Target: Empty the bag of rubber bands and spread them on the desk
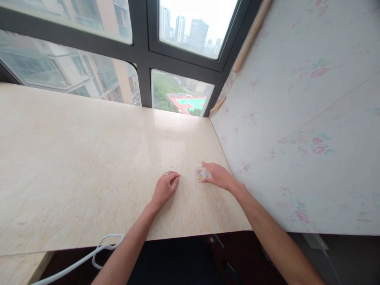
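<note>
My right hand (219, 175) spans a small clear plastic box (201, 174) on the stone windowsill (97, 166), thumb at its near side and fingers at its far side. Pink, yellow and white colours show through the box, but its contents are too small to make out. To the left of the box, my left hand (166, 187) rests on the sill with its fingers curled and the thumb tip against them. A ring sits on one of its fingers. Nothing shows between those fingertips.
A wall with flowered paper (297, 118) rises close along the right side. Dark window frames (144, 67) stand at the sill's far edge. At the lower left, a looped white cable (74, 266) hangs by the front edge. Torn trim (218, 106) shows in the corner.
</note>
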Demonstrator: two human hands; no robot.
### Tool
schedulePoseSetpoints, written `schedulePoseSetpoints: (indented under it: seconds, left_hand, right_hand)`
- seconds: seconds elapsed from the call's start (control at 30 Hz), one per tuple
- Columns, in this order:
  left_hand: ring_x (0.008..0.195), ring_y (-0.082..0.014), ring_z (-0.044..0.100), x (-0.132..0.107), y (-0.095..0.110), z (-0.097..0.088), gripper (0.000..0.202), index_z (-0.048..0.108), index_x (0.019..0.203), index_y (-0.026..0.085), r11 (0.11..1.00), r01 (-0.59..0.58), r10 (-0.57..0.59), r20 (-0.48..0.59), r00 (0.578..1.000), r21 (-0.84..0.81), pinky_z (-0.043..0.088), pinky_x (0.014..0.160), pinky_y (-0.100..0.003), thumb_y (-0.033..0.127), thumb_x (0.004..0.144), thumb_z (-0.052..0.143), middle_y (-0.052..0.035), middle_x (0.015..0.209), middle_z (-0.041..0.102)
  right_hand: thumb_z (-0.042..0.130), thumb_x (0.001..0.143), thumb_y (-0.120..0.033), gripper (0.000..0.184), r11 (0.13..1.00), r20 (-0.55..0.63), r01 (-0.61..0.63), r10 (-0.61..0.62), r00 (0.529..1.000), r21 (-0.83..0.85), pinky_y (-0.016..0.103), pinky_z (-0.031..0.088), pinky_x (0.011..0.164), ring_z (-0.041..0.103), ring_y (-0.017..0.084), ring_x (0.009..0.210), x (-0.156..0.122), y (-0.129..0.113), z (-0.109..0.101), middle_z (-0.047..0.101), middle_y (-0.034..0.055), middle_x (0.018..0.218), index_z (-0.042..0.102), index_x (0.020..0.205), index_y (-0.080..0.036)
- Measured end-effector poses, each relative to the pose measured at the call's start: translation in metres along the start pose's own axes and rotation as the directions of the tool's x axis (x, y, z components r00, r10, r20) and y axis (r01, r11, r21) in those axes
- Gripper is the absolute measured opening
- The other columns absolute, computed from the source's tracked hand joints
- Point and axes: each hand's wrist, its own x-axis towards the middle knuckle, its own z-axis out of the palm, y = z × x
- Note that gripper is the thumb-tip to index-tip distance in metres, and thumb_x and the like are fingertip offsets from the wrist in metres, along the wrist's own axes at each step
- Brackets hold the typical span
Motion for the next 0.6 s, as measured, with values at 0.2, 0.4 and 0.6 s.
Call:
schedulePoseSetpoints:
  seconds: [0.2,0.4,0.6]
  left_hand:
    - [0.088,-0.0202,0.062,0.0001,0.0008,-0.0003,0.017,0.066,0.09,0.019,1.0,0.001,-0.001,0.002,1.0,0.005,0.049,0.08,-0.037,0.021,0.089,0.049,-0.0061,0.094,0.069]
    - [0.088,-0.0197,0.063,-0.0001,-0.0002,-0.0002,0.017,0.066,0.09,0.02,1.0,-0.002,0.002,0.005,1.0,0.006,0.05,0.08,-0.036,0.021,0.089,0.048,-0.0058,0.094,0.069]
    - [0.088,-0.0197,0.063,-0.0002,-0.0001,-0.0001,0.018,0.066,0.09,0.02,1.0,-0.002,0.002,0.005,1.0,0.014,0.05,0.08,-0.035,0.022,0.089,0.049,-0.006,0.094,0.069]
  right_hand:
    - [0.076,0.073,-0.034,0.07,1.0,0.007,0.013,-0.013,1.0,0.007,0.044,0.044,0.097,0.055,0.03,0.118,0.0018,0.0011,0.0012,0.06,0.0142,0.129,0.048,0.136,-0.02]
    - [0.076,0.073,-0.031,0.064,0.999,0.011,0.025,-0.026,1.0,0.019,0.045,0.043,0.098,0.056,0.03,0.118,0.0014,-0.0007,-0.0006,0.06,0.0139,0.129,0.053,0.132,-0.019]
    - [0.075,0.074,-0.032,0.063,0.998,0.003,-0.003,0.003,1.0,0.055,0.045,0.044,0.098,0.055,0.029,0.119,-0.0009,0.0001,-0.0001,0.06,0.0109,0.129,0.053,0.132,-0.024]
